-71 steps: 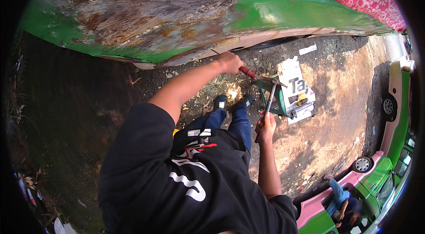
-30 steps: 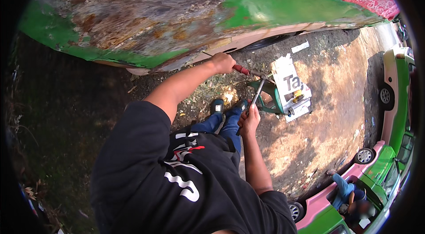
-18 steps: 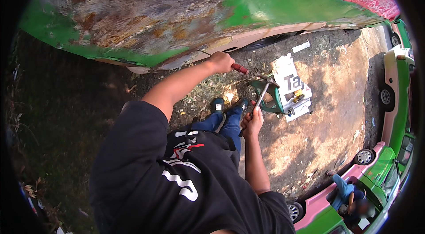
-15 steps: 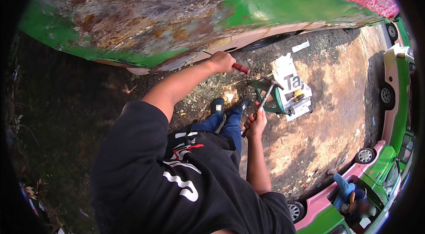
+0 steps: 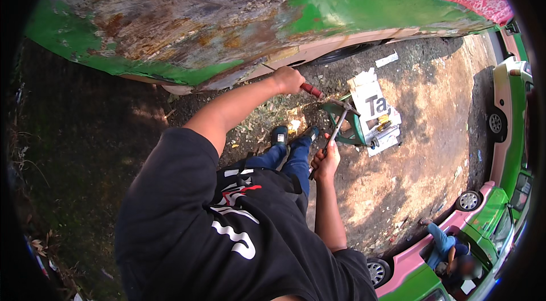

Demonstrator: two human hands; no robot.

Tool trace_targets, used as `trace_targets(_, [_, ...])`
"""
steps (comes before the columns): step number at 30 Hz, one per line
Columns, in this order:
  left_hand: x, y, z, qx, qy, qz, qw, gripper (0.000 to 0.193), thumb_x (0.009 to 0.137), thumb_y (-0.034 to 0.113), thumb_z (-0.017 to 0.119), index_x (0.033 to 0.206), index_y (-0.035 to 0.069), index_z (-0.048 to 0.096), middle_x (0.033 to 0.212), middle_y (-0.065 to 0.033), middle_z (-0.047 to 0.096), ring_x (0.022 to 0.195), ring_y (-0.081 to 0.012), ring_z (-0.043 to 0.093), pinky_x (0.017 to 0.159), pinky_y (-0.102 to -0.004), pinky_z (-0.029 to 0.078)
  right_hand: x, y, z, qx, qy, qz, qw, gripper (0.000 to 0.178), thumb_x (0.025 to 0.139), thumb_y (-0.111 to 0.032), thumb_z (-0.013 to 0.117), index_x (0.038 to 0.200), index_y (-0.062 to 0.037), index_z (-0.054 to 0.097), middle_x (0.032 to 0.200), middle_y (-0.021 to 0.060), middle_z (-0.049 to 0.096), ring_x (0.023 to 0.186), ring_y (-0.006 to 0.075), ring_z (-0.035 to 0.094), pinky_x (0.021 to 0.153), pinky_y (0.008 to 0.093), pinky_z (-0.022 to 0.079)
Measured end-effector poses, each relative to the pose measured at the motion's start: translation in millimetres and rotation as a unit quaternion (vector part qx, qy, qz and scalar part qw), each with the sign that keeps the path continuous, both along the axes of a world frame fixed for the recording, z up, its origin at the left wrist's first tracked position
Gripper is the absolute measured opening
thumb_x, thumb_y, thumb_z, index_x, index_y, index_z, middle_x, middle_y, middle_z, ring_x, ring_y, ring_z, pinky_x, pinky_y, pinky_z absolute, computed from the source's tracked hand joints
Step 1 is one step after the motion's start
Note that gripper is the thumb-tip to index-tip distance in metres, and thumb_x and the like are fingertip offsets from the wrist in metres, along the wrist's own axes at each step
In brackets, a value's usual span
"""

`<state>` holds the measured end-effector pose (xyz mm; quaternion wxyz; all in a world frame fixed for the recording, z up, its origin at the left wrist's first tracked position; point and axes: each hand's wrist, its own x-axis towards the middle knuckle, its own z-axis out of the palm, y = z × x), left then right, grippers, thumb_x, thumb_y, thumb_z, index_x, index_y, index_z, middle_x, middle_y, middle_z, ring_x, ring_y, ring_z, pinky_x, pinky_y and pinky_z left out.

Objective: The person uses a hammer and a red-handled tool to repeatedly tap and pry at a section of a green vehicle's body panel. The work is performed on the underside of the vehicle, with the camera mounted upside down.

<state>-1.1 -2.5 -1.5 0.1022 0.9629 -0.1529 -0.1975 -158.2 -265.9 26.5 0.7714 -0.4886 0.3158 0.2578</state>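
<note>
The relation to mind is how the head of your steel hammer with its dark grip stands to the butt of the slim metal tool with the red handle; the tool's long axis slopes from far left to near right, its thin shaft pointing towards the lower edge of the green car panel with its broad rusty patch; whether the tip touches the panel you cannot tell from this view.

Your left hand is closed firmly round the tool, thin shaft showing to its far left, red handle to its near right; your right hand is wrapped round the hammer's grip, the hammer's shaft rising from near left to far right, roughly across the tool's axis; the hammer's head lies about in line with the red handle, just beside its butt, though contact cannot be told.

From your left hand, that butt lies to the right and a little nearer; from your right hand, it lies on the far side, almost straight ahead; your left hand is the nearer of the two.

Just beyond the hammer's head, to the right, stands a green open-framed stool; a white printed sheet and a small yellow object lie beside it.
</note>
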Motion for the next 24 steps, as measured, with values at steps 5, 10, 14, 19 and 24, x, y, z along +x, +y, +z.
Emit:
trace_targets(5, [-2,3,-2,-0.02,-0.02,-0.006,1.0,0.02,0.08,0.031,0.06,0.077,0.015,0.071,0.077,-0.0111,0.071,0.076,-0.0309,0.069,0.068,-0.0449,0.055,7,9,14,0.016,-0.018,-0.043,0.999,0.036,0.105,-0.038,0.041,0.133,-0.0181,0.05,0.056,-0.0053,0.031,0.039,0.0048,0.023,0.036,0.0231,0.019])
trace_targets(10, [-4,4,-7,-0.013,-0.03,-0.024,0.999,0.019,0.078,0.029,0.06,0.076,0.014,0.071,0.076,-0.0112,0.07,0.074,-0.0309,0.07,0.066,-0.0449,0.055,4,7,2,0.037,-0.031,-0.028,0.998,0.036,0.105,-0.037,0.041,0.134,-0.0174,0.048,0.056,-0.0054,0.03,0.039,0.0048,0.023,0.036,0.023,0.019])
trace_targets(14, [-5,3,-9,0.002,-0.023,-0.038,0.999,0.018,0.077,0.028,0.06,0.077,0.014,0.071,0.075,-0.0109,0.07,0.072,-0.0314,0.069,0.065,-0.0452,0.055,1,5,1,0.039,-0.021,-0.019,0.999,0.037,0.105,-0.036,0.041,0.135,-0.0161,0.048,0.056,-0.0058,0.029,0.039,0.0049,0.023,0.036,0.0229,0.019])
trace_targets(19, [-3,2,-7,-0.002,-0.02,-0.034,0.999,0.018,0.078,0.027,0.059,0.078,0.014,0.071,0.075,-0.0111,0.07,0.072,-0.0316,0.069,0.065,-0.0455,0.054,-1,7,1,0.049,-0.021,-0.032,0.998,0.035,0.105,-0.035,0.043,0.131,-0.0127,0.052,0.056,-0.005,0.033,0.039,0.0046,0.026,0.035,0.022,0.022])
trace_targets(24, [-1,3,5,-0.01,0.016,-0.024,1.0,0.02,0.08,0.028,0.059,0.08,0.013,0.071,0.077,-0.0117,0.071,0.074,-0.0318,0.069,0.067,-0.0454,0.054,-7,17,4,0.05,-0.007,0.005,0.999,0.034,0.105,-0.035,0.042,0.13,-0.0138,0.052,0.056,-0.0044,0.033,0.039,0.0046,0.027,0.034,0.0229,0.023])
